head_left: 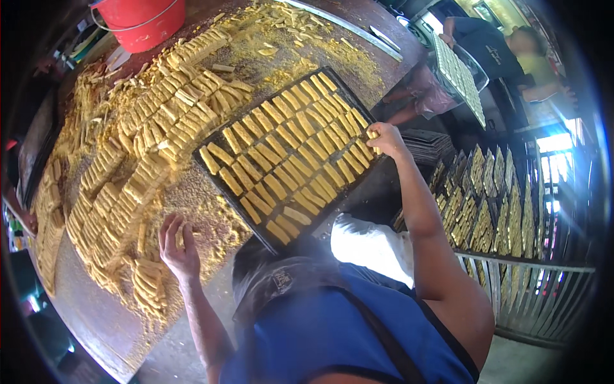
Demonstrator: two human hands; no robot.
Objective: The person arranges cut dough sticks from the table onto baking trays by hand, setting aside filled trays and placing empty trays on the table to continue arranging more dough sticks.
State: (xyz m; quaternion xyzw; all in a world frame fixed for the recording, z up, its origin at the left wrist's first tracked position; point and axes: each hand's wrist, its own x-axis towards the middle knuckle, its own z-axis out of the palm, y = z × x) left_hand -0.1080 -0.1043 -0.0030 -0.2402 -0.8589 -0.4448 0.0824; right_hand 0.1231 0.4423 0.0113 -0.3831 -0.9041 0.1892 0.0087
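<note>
A dark baking tray (pixel 247 219) lies tilted across the table's near right side, set with rows of yellow, crumb-coated dough sticks (pixel 290 132). At its right edge my right hand (pixel 387 139) is closed, with the ends of dough sticks showing at its fingertips. My left hand (pixel 180 248) hovers over the crumb-strewn table left of the tray. Its fingers are bent but apart, and nothing shows in them. Just left of that hand lies a small bunch of dough sticks (pixel 149 286). Beyond it, many more dough sticks (pixel 105 214) are heaped in rows.
A red bucket (pixel 142 24) stands at the table's far left. A metal strip (pixel 345 24) runs along the far edge. To the right, a rack of filled trays (pixel 486 205) stands behind a metal rail. A co-worker (pixel 489 54) is by a pale tray (pixel 457 77) at far right.
</note>
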